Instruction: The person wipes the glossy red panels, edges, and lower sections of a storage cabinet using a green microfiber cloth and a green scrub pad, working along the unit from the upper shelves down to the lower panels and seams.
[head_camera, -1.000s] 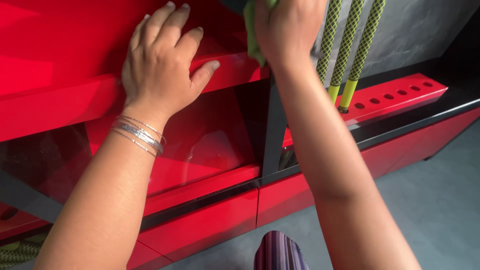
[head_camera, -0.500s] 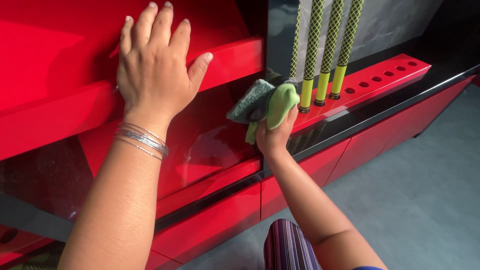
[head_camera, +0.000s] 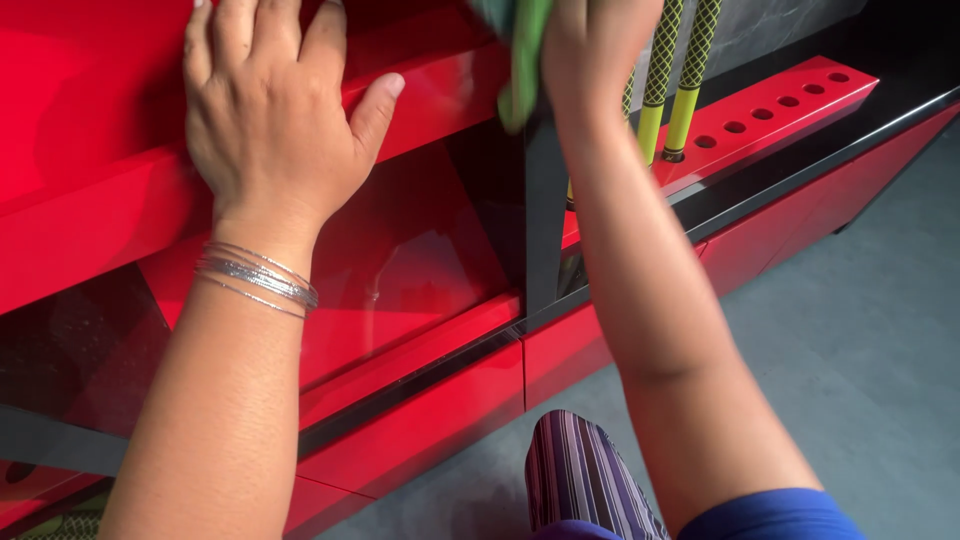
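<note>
— Where do we have the soft green cleaning cloth?

— Bunched in our right hand, fingers closed around it, up at the frame's top against the dark vertical divider. It hangs long axis upright, loose end pointing down.

— And our left hand?

— Flat on the glossy red shelf front, fingers spread and slightly apart, holding nothing (thin silver bangles on that wrist).

— Changed from half a second ago?

— The cloth has risen; it was lower, beside the yellow-green netted poles in the red holed rack. The left hand stayed put.
</note>
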